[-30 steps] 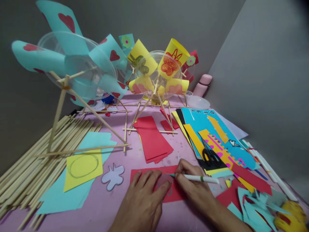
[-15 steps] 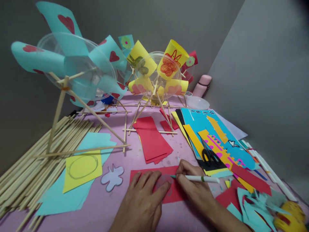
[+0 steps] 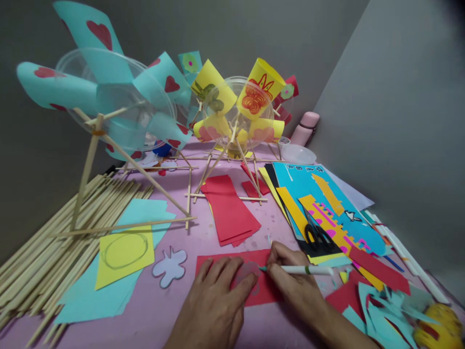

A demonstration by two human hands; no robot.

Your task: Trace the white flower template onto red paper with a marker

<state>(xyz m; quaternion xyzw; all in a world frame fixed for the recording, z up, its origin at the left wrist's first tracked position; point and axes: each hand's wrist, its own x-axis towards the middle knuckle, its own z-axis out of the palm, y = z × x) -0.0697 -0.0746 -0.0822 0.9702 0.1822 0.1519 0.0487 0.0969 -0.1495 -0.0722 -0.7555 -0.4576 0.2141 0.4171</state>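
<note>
My left hand (image 3: 212,303) lies flat with fingers spread on a red paper sheet (image 3: 267,291) at the table's near edge, pressing a small pale template (image 3: 247,271) under its fingertips. My right hand (image 3: 290,281) pinches a white marker with a green tip (image 3: 303,269), the tip touching the template's right edge. Black scissors (image 3: 316,232) lie just beyond my right hand on a stack of coloured paper.
Two paper-and-stick wheel models stand behind: a blue one with red hearts (image 3: 109,92) and a yellow one (image 3: 240,111). Bamboo sticks (image 3: 47,252) pile at left. Yellow sheet (image 3: 123,252), white flower cutout (image 3: 170,265), red strips (image 3: 228,208), scraps (image 3: 385,310), pink bottle (image 3: 305,127).
The marker tip has crept slightly down and right along the template's edge. My left hand has stayed in place.
</note>
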